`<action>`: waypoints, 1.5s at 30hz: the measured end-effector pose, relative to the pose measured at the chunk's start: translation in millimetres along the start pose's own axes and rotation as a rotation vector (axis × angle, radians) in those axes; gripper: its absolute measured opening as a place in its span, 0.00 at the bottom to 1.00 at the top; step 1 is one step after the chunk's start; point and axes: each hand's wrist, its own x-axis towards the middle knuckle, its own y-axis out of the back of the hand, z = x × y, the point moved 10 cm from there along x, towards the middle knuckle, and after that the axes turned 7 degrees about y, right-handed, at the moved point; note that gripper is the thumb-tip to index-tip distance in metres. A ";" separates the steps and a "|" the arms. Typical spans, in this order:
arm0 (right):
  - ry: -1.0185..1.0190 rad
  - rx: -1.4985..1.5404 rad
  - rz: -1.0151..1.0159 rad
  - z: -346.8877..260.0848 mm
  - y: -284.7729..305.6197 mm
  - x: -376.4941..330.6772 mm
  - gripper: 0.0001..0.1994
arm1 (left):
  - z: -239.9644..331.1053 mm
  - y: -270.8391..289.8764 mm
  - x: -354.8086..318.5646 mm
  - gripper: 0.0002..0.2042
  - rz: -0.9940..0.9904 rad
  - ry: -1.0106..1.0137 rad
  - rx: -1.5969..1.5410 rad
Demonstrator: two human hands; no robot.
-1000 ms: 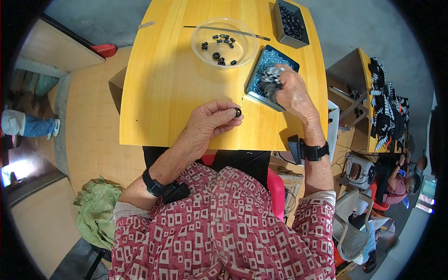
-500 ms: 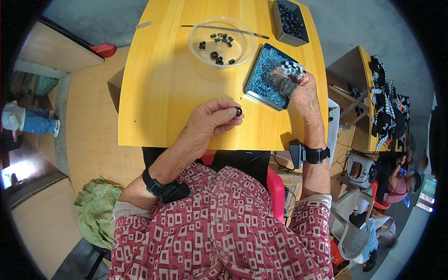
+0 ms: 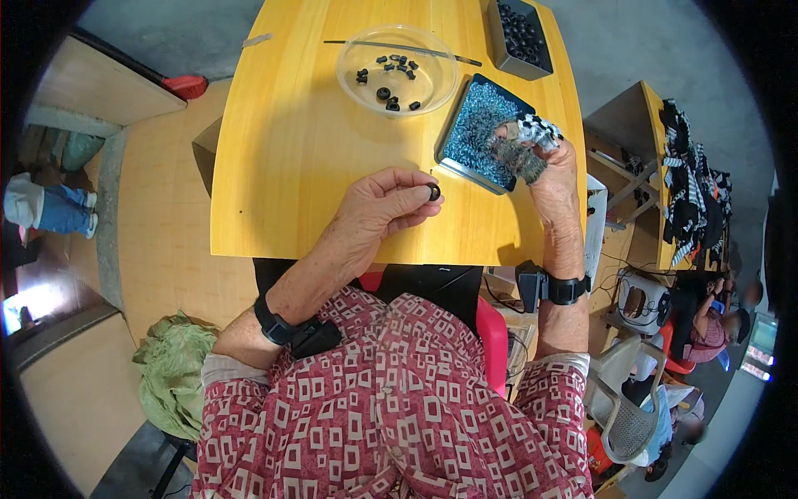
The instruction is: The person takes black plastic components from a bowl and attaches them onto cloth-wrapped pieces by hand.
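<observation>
The yellow table point(image 3: 291, 150) carries a blue tray point(image 3: 478, 133) of small metal parts. Since a second ago, the right hand point(image 3: 549, 170) has lifted from the tray, fingers closed, apparently gripping a clump of parts. The left hand point(image 3: 386, 204) stays put, fingertips pinching the black ring point(image 3: 434, 192), ready for fitting.

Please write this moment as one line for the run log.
left hand: pinches small black ring | right hand: holds grey fuzzy clump over blue tray | clear bowl: black pieces
</observation>
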 end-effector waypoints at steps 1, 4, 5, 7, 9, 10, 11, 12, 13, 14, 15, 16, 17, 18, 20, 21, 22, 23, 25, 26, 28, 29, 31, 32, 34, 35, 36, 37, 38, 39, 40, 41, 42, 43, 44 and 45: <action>-0.002 0.001 -0.001 -0.5 -1.6 -1.1 0.08 | 2.9 -2.5 0.1 0.09 -0.020 -0.020 -0.007; 0.036 0.018 0.032 -2.5 -0.7 -2.0 0.07 | 4.1 -6.4 2.0 0.09 -0.043 -0.020 -0.017; 0.093 -0.123 0.037 -2.3 0.4 -0.5 0.08 | 3.2 -7.3 2.0 0.09 -0.046 -0.019 -0.017; 0.122 -0.296 0.046 -6.5 -2.6 -0.4 0.07 | 0.1 -5.3 1.9 0.09 -0.027 -0.010 -0.010; 0.084 -0.208 0.069 -5.3 4.5 -2.3 0.07 | -0.8 -5.0 1.3 0.09 -0.022 -0.004 -0.010; 0.046 -0.120 0.093 -0.8 8.4 -3.4 0.07 | -1.9 -4.1 0.7 0.09 -0.017 0.002 -0.009; 0.045 -0.117 0.091 2.5 8.5 -1.1 0.07 | -2.5 -2.3 0.6 0.09 -0.013 0.001 -0.010; 0.170 -0.187 0.039 -5.8 4.4 3.8 0.07 | -2.5 -1.7 1.7 0.09 -0.017 0.002 -0.011; 0.294 -0.257 -0.013 -14.2 -0.4 5.1 0.06 | -2.6 -1.7 2.2 0.09 -0.021 0.002 -0.012; 0.294 -0.260 -0.009 -11.5 2.4 4.8 0.06 | -3.0 -2.7 1.4 0.09 -0.025 0.005 -0.011; 0.310 -0.596 -0.043 -11.3 -0.8 6.0 0.05 | -3.2 -2.2 0.3 0.09 -0.007 0.008 0.002; 0.322 -0.931 -0.077 -10.6 -4.8 7.0 0.04 | -3.4 -1.4 -0.1 0.09 0.010 0.011 0.015; 0.240 -0.559 -0.022 -7.2 3.6 5.9 0.06 | -3.1 -1.4 1.3 0.09 0.011 0.009 0.013; 0.238 -0.558 -0.023 -11.2 3.9 5.4 0.06 | -2.9 -1.9 2.3 0.09 -0.007 0.003 0.002; 0.055 -0.165 0.028 0.7 15.2 4.9 0.08 | -3.8 -2.2 1.2 0.09 -0.025 -0.001 -0.010; 0.076 -0.182 0.010 -1.6 13.8 6.2 0.08 | -4.3 -1.5 0.9 0.09 -0.013 0.004 -0.001; 0.076 -0.182 0.010 -3.6 13.2 5.3 0.08 | -4.6 -0.9 0.8 0.09 -0.002 0.010 0.009; 0.059 -0.124 0.020 -5.9 12.7 2.3 0.08 | -3.2 -1.8 1.4 0.09 -0.002 0.010 0.009; 0.036 -0.064 0.027 -10.2 6.0 -3.9 0.07 | 0.0 -5.3 1.5 0.09 -0.025 -0.003 -0.005; 0.043 -0.028 0.017 -12.3 1.5 -6.3 0.06 | 0.7 -5.6 1.2 0.09 -0.022 -0.002 -0.006; 0.048 0.005 0.010 -19.5 -5.4 -12.9 0.06 | 5.8 -11.5 0.4 0.09 -0.049 -0.038 -0.023; 0.017 0.088 0.027 -20.8 -8.8 -16.8 0.06 | 5.3 -12.7 0.3 0.09 -0.048 -0.036 -0.024; 0.085 0.147 -0.032 -27.4 -14.2 -19.3 0.08 | 8.2 -19.0 -0.4 0.09 -0.084 -0.060 -0.033; 0.085 0.147 -0.032 -26.3 -14.4 -21.1 0.08 | 9.1 -20.6 -0.9 0.09 -0.084 -0.059 -0.033; 0.101 0.193 -0.025 -27.0 -14.4 -26.3 0.07 | 8.2 -23.4 -0.9 0.09 -0.080 -0.035 -0.045; 0.100 0.192 -0.025 -27.3 -14.6 -27.7 0.07 | 9.7 -25.4 -1.5 0.09 -0.080 -0.034 -0.045; 0.101 0.192 -0.032 -27.1 -16.0 -28.8 0.07 | 11.8 -26.9 -2.2 0.09 -0.084 -0.037 -0.059; 0.101 0.193 -0.038 -26.9 -17.4 -29.8 0.07 | 12.8 -27.7 -2.4 0.10 -0.087 -0.039 -0.073; 0.101 0.194 -0.039 -26.3 -18.4 -30.9 0.07 | 12.5 -27.5 -1.7 0.10 -0.086 -0.040 -0.074; 0.122 0.164 -0.042 -28.3 -19.0 -32.2 0.08 | 13.7 -28.3 -1.7 0.10 -0.090 -0.054 -0.074; 0.144 0.135 -0.045 -30.7 -19.9 -33.9 0.09 | 14.7 -29.2 -1.8 0.10 -0.094 -0.067 -0.074; 0.143 0.135 -0.044 -34.7 -21.7 -36.4 0.09 | 14.2 -29.9 -2.1 0.10 -0.094 -0.067 -0.075; 0.131 0.102 -0.027 -39.6 -22.8 -39.7 0.11 | 15.2 -31.8 -3.3 0.10 -0.114 -0.087 -0.075; 0.118 0.068 -0.009 -42.3 -23.5 -42.9 0.14 | 16.3 -33.7 -4.6 0.10 -0.135 -0.106 -0.075; 0.118 0.069 -0.011 -43.4 -25.7 -45.5 0.14 | 16.0 -33.9 -5.6 0.10 -0.133 -0.107 -0.076; 0.151 0.055 0.011 -48.7 -24.4 -48.1 0.15 | 16.6 -35.7 -7.0 0.10 -0.133 -0.107 -0.082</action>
